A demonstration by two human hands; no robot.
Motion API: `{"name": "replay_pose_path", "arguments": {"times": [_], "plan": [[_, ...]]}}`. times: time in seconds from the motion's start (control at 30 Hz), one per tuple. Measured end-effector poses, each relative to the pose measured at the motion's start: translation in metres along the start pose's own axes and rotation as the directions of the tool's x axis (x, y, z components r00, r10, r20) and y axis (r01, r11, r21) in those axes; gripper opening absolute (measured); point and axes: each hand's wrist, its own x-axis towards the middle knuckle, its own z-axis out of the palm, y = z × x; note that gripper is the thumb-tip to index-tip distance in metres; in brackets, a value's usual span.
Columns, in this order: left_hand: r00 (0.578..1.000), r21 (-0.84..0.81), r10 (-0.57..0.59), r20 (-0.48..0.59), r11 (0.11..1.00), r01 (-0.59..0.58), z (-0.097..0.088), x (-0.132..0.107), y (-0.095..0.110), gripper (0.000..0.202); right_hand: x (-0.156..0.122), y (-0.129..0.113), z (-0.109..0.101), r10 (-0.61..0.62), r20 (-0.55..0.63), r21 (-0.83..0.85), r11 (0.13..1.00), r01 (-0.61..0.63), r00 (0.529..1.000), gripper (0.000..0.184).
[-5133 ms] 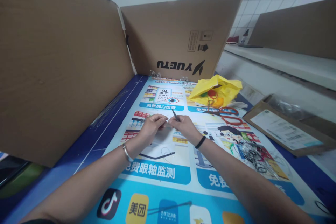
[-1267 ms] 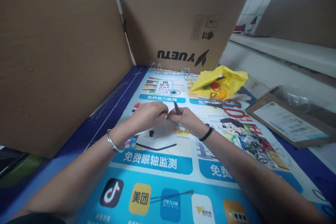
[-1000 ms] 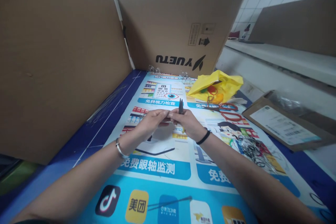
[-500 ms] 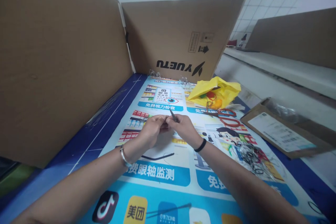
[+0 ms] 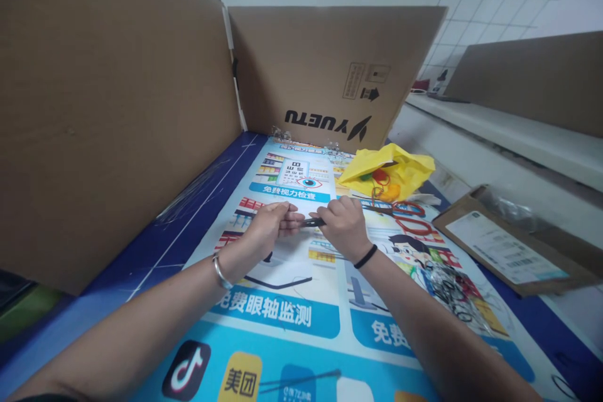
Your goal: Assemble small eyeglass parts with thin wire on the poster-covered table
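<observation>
Dark needle-nose pliers (image 5: pixel 311 222) lie in my right hand (image 5: pixel 346 226), whose fingers are wrapped round them. Their slim tip points left and ends at the fingertips of my left hand (image 5: pixel 276 226). The left thumb and fingers are pressed together; whatever they pinch is too small to make out. Both hands are just above the printed mat (image 5: pixel 282 339). Right of my right hand lie red-handled scissors (image 5: pixel 409 208). Behind them is a yellow bag (image 5: pixel 414 166) with red, orange and green thread or cord at its mouth.
Cardboard panels stand at the left (image 5: pixel 117 107) and at the back (image 5: pixel 282 63). An opened cardboard box (image 5: pixel 509 245) with a label lies at the right. A clear bag of dark rings (image 5: pixel 455 295) rests near my right forearm. Thin wires (image 5: pixel 193 195) lie at the left edge.
My right hand has moved right and turned, so the pliers' tip, which pointed up, now points left at my left fingers. The hands have come apart. The view has shifted slightly.
</observation>
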Motion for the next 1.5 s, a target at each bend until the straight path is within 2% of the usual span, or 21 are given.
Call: {"name": "replay_pose_path", "arguments": {"times": [0.17,0.47,0.7,0.8,0.9,1.0,1.07,1.1,1.17,1.33,1.5], "plan": [[1.000,0.032,-0.012,0.013,0.999,0.011,0.001,-0.001,-0.004,0.016,0.001,0.000,-0.001,-0.050,-0.015,-0.041,0.998,0.049,0.999,0.028],[0.998,-0.031,-0.062,0.027,0.998,0.063,0.006,-0.004,-0.003,0.012,0.001,0.001,0.000,-0.115,-0.012,-0.092,0.989,0.113,0.993,0.031],[0.999,0.073,-0.030,0.018,0.997,0.029,0.004,-0.004,0.003,0.015,0.001,-0.002,0.000,-0.109,0.051,-0.084,0.990,0.113,0.993,0.030],[0.998,0.212,0.062,0.033,0.975,-0.068,0.002,-0.002,0.004,0.017,0.000,-0.004,0.001,-0.082,0.154,-0.025,0.996,0.087,0.985,0.024],[0.973,0.376,0.209,0.098,0.898,-0.230,-0.002,0.000,0.004,0.019,0.001,-0.006,-0.001,-0.048,0.291,0.022,0.999,0.043,0.956,0.013],[0.894,0.508,0.381,0.236,0.736,-0.447,-0.007,0.001,0.005,0.022,0.003,-0.006,-0.003,-0.020,0.388,0.055,0.998,-0.001,0.922,0.008],[0.844,0.544,0.446,0.300,0.646,-0.535,-0.010,0.000,0.005,0.024,0.003,-0.006,-0.003,-0.014,0.408,0.065,0.998,-0.014,0.913,0.009],[0.833,0.548,0.457,0.313,0.629,-0.551,-0.010,0.000,0.005,0.024,0.003,-0.006,-0.003,-0.014,0.401,0.064,0.998,-0.013,0.916,0.010],[0.837,0.549,0.449,0.313,0.633,-0.545,-0.011,0.002,0.004,0.025,0.002,-0.006,-0.001,-0.018,0.360,0.051,0.999,-0.001,0.933,0.013],[0.886,0.542,0.375,0.272,0.701,-0.463,-0.012,0.007,-0.002,0.026,-0.002,-0.005,0.003,-0.045,0.249,0.034,0.999,0.037,0.967,0.018],[0.900,0.494,0.346,0.263,0.753,-0.434,-0.012,0.007,-0.003,0.026,-0.003,-0.005,0.004,-0.041,0.255,0.051,0.998,0.029,0.966,0.015]]}}
